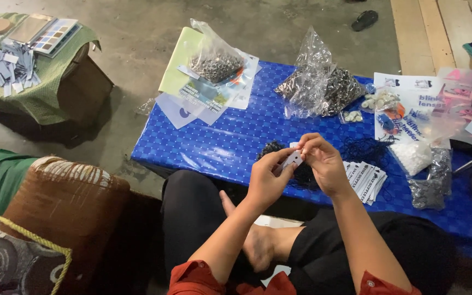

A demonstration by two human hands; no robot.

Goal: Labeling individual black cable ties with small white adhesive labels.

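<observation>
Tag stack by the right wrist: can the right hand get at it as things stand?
Probably yes. The tag stack lies uncovered on the blue table, just beside the right hand, with nothing between them. But that hand and the left hand share a grip on a small tag.

Glossy blue plastic table cover; crinkly clear plastic bags of shiny metal rings; paper tags.

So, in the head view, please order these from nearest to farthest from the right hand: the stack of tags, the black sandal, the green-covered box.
1. Stack of tags: on the blue table, just right of the right hand.
2. Black sandal: on the floor, top of view.
3. Green-covered box: far left, beyond the table.
</observation>
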